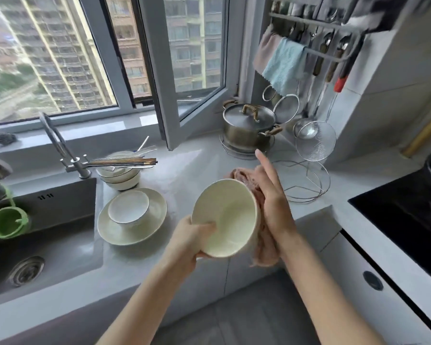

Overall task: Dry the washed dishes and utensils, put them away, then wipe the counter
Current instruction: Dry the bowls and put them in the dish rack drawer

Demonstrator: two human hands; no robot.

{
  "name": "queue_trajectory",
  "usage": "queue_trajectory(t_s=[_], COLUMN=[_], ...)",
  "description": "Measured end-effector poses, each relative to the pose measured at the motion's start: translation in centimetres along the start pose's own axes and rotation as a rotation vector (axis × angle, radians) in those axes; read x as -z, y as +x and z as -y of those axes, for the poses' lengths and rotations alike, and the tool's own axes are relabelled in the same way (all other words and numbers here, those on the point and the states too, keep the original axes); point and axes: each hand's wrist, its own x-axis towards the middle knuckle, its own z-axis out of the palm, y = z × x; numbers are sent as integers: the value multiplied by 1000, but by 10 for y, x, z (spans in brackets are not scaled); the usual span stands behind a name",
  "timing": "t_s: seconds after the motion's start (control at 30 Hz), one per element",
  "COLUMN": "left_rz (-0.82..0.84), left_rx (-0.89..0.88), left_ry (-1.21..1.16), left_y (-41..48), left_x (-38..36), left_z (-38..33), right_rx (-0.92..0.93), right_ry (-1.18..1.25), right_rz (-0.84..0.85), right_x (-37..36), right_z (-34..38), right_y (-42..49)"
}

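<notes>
My left hand [187,241] grips the near rim of a cream bowl [228,220], thumb inside, holding it tilted above the counter's front edge. My right hand [274,202] presses a pink cloth [261,235] against the bowl's outer right side, index finger sticking up. On the counter to the left a small white bowl [128,207] sits on a cream plate [154,220]. Behind them is a stack of bowls [121,176] with chopsticks [125,161] and a fork laid across the top.
A dark sink [42,235] with a tap [60,148] and green strainer cup [6,225] lies left. A lidded steel pot [249,125], a wire rack [306,185] and hanging strainers stand at the back right. A black cooktop [406,215] is right. Cloths [283,66] hang above.
</notes>
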Motion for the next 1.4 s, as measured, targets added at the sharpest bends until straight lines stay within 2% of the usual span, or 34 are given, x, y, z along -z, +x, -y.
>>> queue_trajectory(t_s=[0.07, 0.13, 0.3, 0.4, 0.5, 0.57, 0.63, 0.7, 0.8, 0.87, 1.0, 1.17, 1.3, 1.4], left_rz=[-31, -79, -256, -348, -399, -413, -384, -308, -95, 37, 254, 463, 788, 1000], left_rx=[-13, -27, -222, -354, -459, -466, -410, -280, -42, 31, 34, -70, 53, 181], left_ry=[121, 144, 48, 45, 58, 52, 53, 9, -131, -91, 54, 315, 505, 644], left_y=[-13, -27, -59, -85, -118, -140, -155, -170, -203, -222, -269, -318, -352, -380], left_x=[-9, -19, -36, -43, -44, -42, -38, -38, -48, -61, -109, -184, -262, -326], left_z=[3, 10, 32, 50, 73, 92, 111, 130, 155, 174, 206, 251, 284, 312], right_rx=[-287, -399, -417, -351, -391, -375, -366, -363, -331, -323, -377, -417, -439, -489], right_ry=[153, 216, 445, 435, 454, 491, 409, 154, -346, -461, -352, -244, -187, -230], right_rz=[106, 98, -112, -202, -300, -362, -425, -388, -245, -206, -223, -534, -757, -882], right_x=[14, 21, 33, 31, 24, 26, 34, 51, 88, 111, 154, 211, 276, 337], right_z=[12, 16, -14, -29, -38, -48, -52, -44, -34, -18, 3, 6, 5, 10], right_y=[-2, -16, -72, -112, -165, -207, -255, -303, -365, -396, -443, -515, -589, -654])
